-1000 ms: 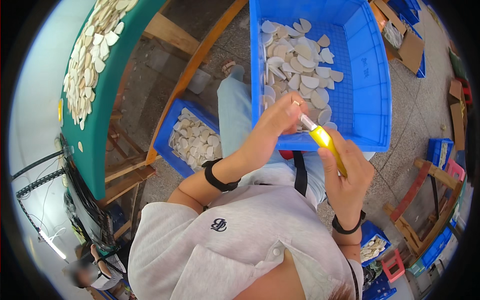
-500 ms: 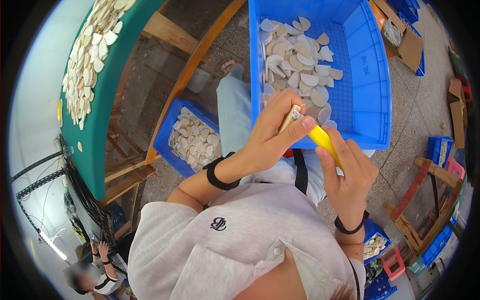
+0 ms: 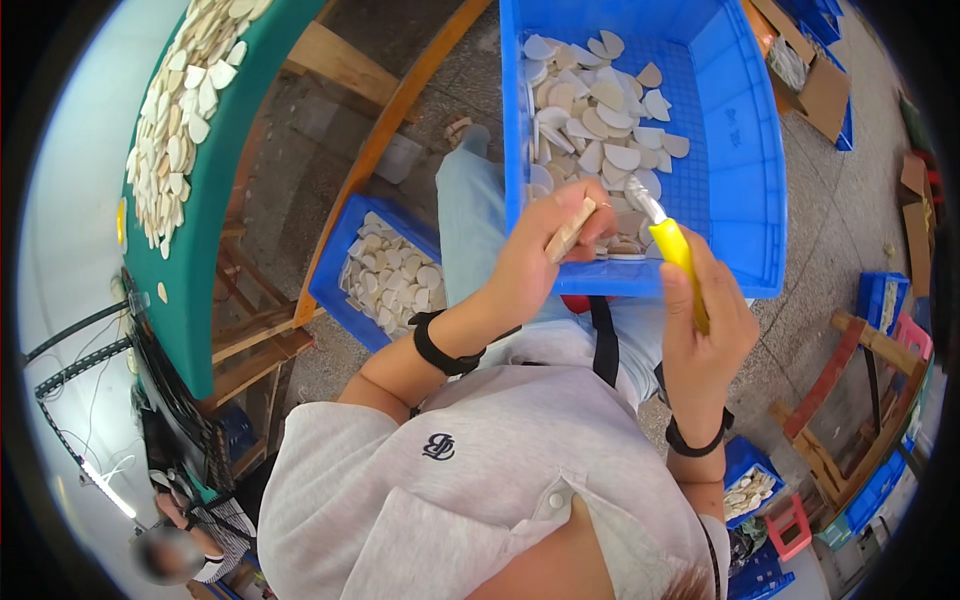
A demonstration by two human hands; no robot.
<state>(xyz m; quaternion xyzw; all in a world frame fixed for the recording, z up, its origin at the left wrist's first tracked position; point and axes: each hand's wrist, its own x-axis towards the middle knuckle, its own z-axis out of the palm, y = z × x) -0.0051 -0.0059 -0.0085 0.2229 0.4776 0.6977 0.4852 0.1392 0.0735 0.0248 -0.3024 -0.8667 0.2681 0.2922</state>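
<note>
My left hand (image 3: 535,235) grips a flat, pale, half-round piece (image 3: 570,232), seen edge-on between thumb and fingers. In my right hand (image 3: 708,335) is a yellow-handled knife (image 3: 676,250) with a silvery end pointing up and left, apart from the piece. Both hands are over the near edge of a large blue crate (image 3: 745,150) at my lap. Inside it lies a heap of similar pale half-round pieces (image 3: 610,110).
A lower blue crate (image 3: 335,250) with more pale pieces stands left of my leg. Pieces (image 3: 185,120) are heaped on a green-topped table (image 3: 190,300) at the left. Cardboard boxes (image 3: 815,95) and a wooden frame (image 3: 850,400) stand right. Another person (image 3: 215,540) is at lower left.
The knife has come away from the piece, and my right hand has moved slightly right. My left hand still holds the piece. The other person's arms have lowered.
</note>
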